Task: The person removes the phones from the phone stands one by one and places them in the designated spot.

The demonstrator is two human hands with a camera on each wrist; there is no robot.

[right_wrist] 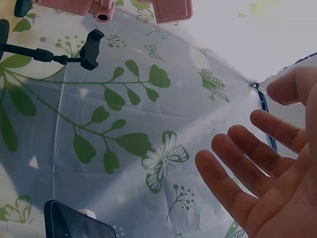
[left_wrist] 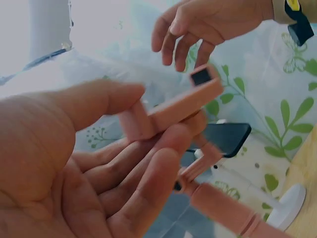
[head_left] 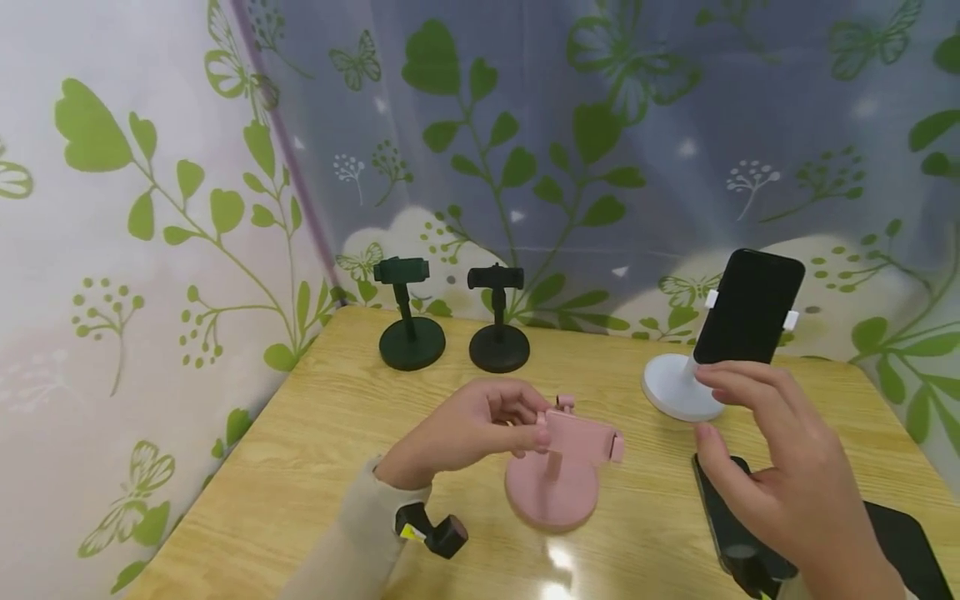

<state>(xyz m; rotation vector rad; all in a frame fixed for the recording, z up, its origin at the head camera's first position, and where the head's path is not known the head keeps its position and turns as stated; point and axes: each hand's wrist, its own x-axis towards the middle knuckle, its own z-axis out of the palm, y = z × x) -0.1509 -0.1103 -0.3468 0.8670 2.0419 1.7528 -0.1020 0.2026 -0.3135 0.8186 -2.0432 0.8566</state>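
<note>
A pink phone stand (head_left: 577,437) with a round base stands on the wooden table. My left hand (head_left: 480,425) pinches the left end of its clamp between thumb and fingers; the left wrist view shows the thumb on the clamp's end and the fingers beneath it. To the right, my right hand (head_left: 787,467) hangs in the air with relaxed, slightly bent fingers and nothing in it. Below it lies a dark phone (head_left: 723,500), partly covered by the hand. Just beyond it, a white phone stand (head_left: 675,387) holds a black phone (head_left: 753,304) upright and tilted.
At the back left stand a dark green phone stand (head_left: 412,342) and a black phone stand (head_left: 498,346), neither with a phone. Another dark phone (head_left: 907,542) lies at the right front, partly behind the right wrist. A patterned curtain (head_left: 525,167) closes off the back.
</note>
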